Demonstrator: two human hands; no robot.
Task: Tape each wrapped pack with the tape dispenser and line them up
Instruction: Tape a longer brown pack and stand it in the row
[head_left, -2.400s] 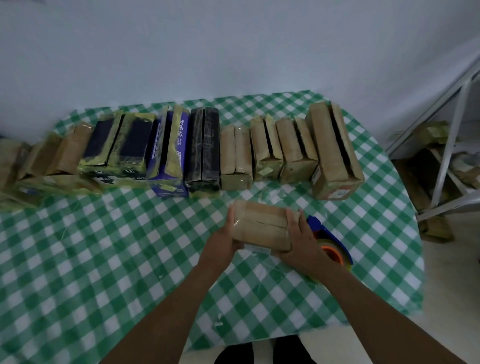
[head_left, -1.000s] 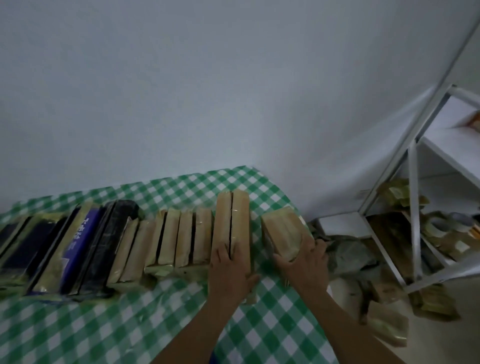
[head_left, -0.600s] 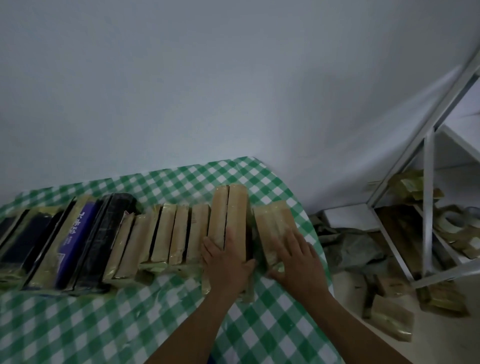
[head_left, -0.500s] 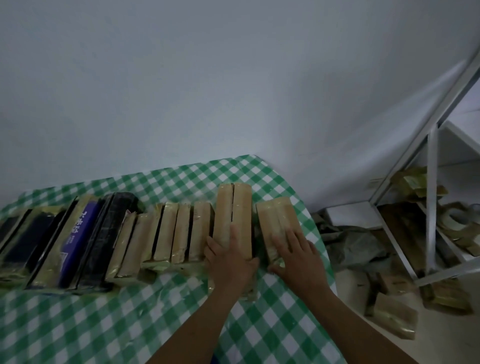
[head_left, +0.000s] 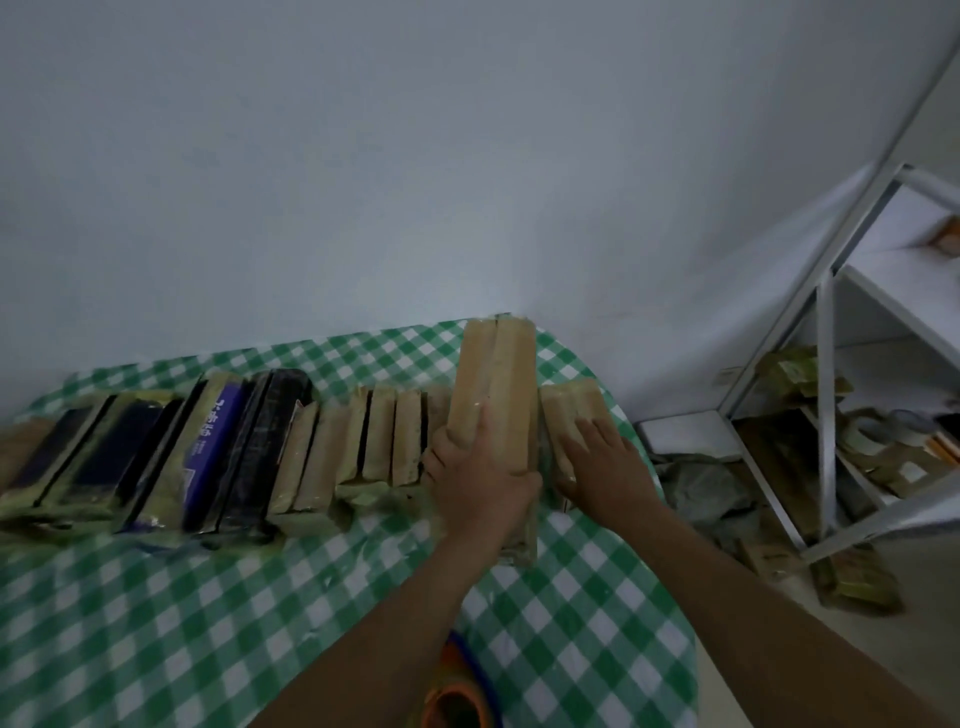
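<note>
A row of wrapped packs (head_left: 379, 436), brown, black and blue, lies across the green checked table (head_left: 156, 597). My left hand (head_left: 480, 470) grips the long brown pack (head_left: 501, 384) near the row's right end, fingers across its top and thumb on its right side. My right hand (head_left: 605, 462) presses flat, fingers straight, on the short brown pack (head_left: 571, 408) at the very end, beside the long one. The orange and blue tape dispenser (head_left: 460, 693) sits at the table's near edge, partly hidden under my left forearm.
The table's rounded right edge lies just past the short pack. A white metal shelf (head_left: 826, 364) stands to the right with packs and tape rolls on it. More wrapped packs (head_left: 857, 577) and a grey bag lie on the floor.
The short pack went from in front of me to the row's right end. My right hand settled flat on it, and the left hand closed on the long pack, which now reaches farther back.
</note>
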